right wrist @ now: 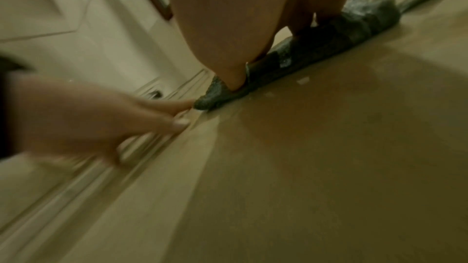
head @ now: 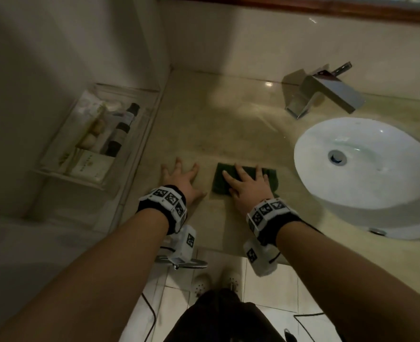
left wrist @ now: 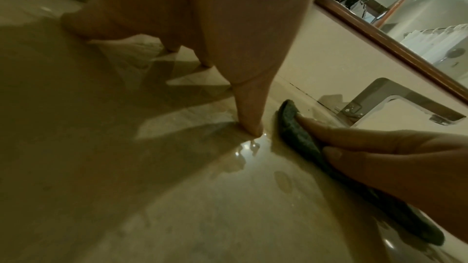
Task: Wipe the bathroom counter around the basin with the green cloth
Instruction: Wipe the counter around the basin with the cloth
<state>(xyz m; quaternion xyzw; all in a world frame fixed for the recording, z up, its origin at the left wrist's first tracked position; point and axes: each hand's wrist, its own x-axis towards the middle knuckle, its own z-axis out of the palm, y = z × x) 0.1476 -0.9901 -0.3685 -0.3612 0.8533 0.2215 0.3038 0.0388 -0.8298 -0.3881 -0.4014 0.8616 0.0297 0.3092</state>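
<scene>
The folded green cloth (head: 221, 180) lies flat on the beige counter (head: 204, 124), just left of the white oval basin (head: 367, 166). My right hand (head: 247, 182) lies on top of it with straight, spread fingers pressing it down; the right wrist view shows the cloth (right wrist: 329, 39) under the fingers. My left hand (head: 179, 177) rests flat on the bare counter a short way left of the cloth, fingers spread. In the left wrist view the cloth (left wrist: 296, 133) lies beside my left thumb, with right fingertips (left wrist: 329, 127) on it.
A chrome faucet (head: 325, 92) stands behind the basin. A clear tray (head: 98, 134) of small bottles and packets sits on the ledge at the left wall. A wood-framed mirror (head: 302, 6) runs along the back. The counter's front edge is just under my wrists.
</scene>
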